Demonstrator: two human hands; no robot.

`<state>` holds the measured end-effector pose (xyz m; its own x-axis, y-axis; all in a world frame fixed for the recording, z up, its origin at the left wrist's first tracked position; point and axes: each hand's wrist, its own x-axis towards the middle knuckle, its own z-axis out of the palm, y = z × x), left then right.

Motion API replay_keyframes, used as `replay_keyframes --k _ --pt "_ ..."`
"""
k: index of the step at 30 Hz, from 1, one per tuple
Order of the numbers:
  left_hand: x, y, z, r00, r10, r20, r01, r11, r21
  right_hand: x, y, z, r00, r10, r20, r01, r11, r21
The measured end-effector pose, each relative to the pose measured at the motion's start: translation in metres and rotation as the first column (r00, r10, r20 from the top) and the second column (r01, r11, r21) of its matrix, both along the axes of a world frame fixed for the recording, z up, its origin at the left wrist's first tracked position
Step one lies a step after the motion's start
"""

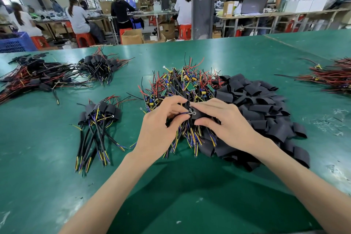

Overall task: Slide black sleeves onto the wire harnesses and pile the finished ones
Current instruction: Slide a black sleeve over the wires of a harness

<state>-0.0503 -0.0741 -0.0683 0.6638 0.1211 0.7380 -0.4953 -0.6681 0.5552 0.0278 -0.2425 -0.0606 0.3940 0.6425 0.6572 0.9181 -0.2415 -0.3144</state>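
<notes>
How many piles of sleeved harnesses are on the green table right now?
3, all to the left: a near pile, a pile farther back, and a spread-out pile at the left edge, which may continue out of view.

Mid-table: unsleeved harness heap [182, 83], tangled red, black, yellow, blue leads, small green boards with components. Touching its right side: loose sleeve heap [262, 112], short flat black tube pieces, jumbled. Over harness heap: 1 sleeve [198, 114] pinched by right hand [226, 125], mouth facing left; left hand [161, 125] pinches 1 lead bundle [182, 113], ring terminal [194, 113] right at sleeve mouth. Left of table: 2 finished piles, near pile [100, 114] and far pile [99, 63], sleeves bunched at far ends, leads fanning nearward.
</notes>
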Motion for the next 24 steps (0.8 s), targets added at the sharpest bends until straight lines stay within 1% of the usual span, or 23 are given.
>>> replay_keyframes --k 4,7,14,16,21,24 --pt "-0.0003 0.0008 -0.0002 1.0 0.003 0.014 -0.003 1.0 0.031 0.0011 -0.0018 0.0002 0.997 0.008 -0.071 -0.008 1.0 -0.001" --pt "-0.0003 0.001 0.0004 1.0 0.003 -0.003 -0.003 1.0 0.029 0.0 -0.0017 0.0007 0.997 0.02 -0.078 -0.021 1.0 -0.009" --pt "-0.0025 0.0 0.0031 0.994 -0.032 -0.106 0.022 0.995 -0.094 -0.0042 0.0013 -0.0022 0.993 -0.017 0.116 0.024 0.998 -0.058" --pt "-0.0026 -0.0002 0.0044 0.992 -0.04 -0.118 0.028 0.994 -0.102 -0.0035 0.0013 -0.0014 0.988 -0.025 0.151 0.034 0.998 -0.06" --pt "-0.003 0.0008 0.0061 0.997 0.032 -0.067 -0.03 0.999 0.038 -0.0044 0.0011 -0.0006 0.989 -0.018 0.147 0.029 0.997 -0.072" --pt "-0.0021 0.0027 0.0042 0.998 0.03 -0.052 -0.026 0.997 0.076 -0.0052 0.0013 -0.0006 0.99 -0.009 0.144 0.019 0.997 -0.071"
